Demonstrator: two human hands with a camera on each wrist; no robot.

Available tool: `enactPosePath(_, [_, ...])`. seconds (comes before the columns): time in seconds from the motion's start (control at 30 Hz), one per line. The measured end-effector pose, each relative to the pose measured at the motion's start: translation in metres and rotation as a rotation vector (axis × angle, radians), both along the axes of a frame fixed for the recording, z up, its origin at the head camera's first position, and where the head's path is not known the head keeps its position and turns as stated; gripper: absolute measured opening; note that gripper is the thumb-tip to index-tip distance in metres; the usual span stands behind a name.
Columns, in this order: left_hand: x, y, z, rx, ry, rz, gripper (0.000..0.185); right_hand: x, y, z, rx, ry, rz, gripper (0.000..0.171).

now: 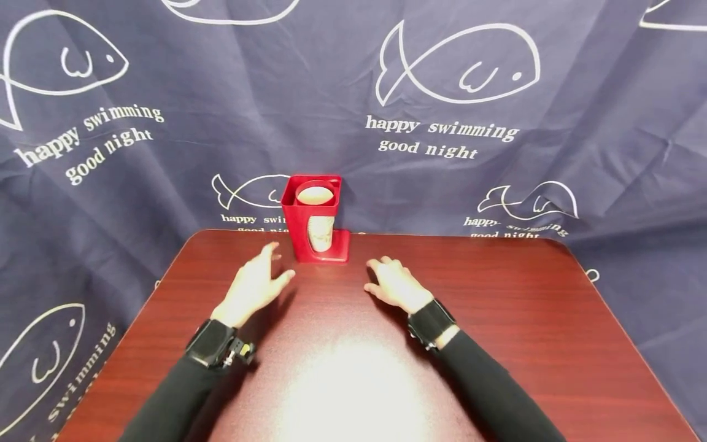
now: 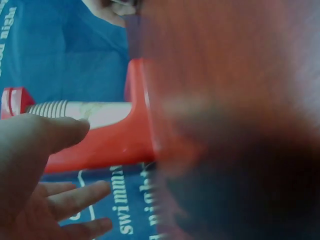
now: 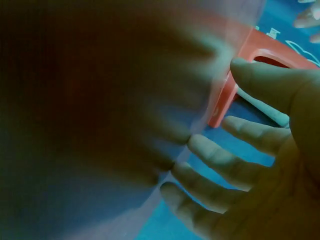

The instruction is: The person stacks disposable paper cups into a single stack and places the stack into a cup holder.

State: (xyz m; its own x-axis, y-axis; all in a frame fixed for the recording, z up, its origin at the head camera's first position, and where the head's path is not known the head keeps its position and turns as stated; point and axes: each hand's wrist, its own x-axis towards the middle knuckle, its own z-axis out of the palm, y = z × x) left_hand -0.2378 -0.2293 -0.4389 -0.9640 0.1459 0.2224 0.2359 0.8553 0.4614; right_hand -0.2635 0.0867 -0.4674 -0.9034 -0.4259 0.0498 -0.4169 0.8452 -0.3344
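A red cup holder [image 1: 299,228] with an open top and a cut-out front stands upright near the table's back edge. Inside it are white stacked paper cups [image 1: 320,233]; in the left wrist view several cup rims [image 2: 49,109] show as ridges. My left hand [image 1: 253,290] is just left of the holder, thumb and fingers spread apart, holding nothing. To the right of the holder's base, my right hand [image 1: 396,285] is held low over the table with its fingers loosely extended. In the head view neither hand touches the holder.
The reddish-brown wooden table [image 1: 497,307] has a bright glare at its front middle. Behind it and at its sides hangs a dark blue curtain [image 1: 331,110] printed with white fish and lettering. Both wrists wear black straps with devices [image 1: 432,322].
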Motion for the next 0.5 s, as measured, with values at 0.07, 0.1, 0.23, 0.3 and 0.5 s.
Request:
enactPosePath(0.07, [0.010,0.004,-0.008,-0.013,-0.008,-0.019,0.073,0.010,0.010,0.000,0.007,-0.003,0.008,0.054])
enactPosePath(0.1, [0.014,0.006,-0.012,-0.022,-0.006,-0.032,0.074,0.015,0.015,0.000,0.004,0.003,0.014,0.054])
enactPosePath(0.23, [0.028,0.020,-0.023,-0.063,0.022,-0.088,0.081,0.033,0.033,-0.003,-0.016,0.072,0.052,0.052])
enactPosePath(0.3, [0.034,0.027,-0.025,-0.079,0.035,-0.111,0.085,0.041,0.041,-0.006,-0.038,0.134,0.071,0.048])
enactPosePath(0.5, [0.049,0.049,-0.027,-0.167,0.097,-0.151,0.096,0.061,0.061,-0.010,-0.077,0.271,0.074,0.046])
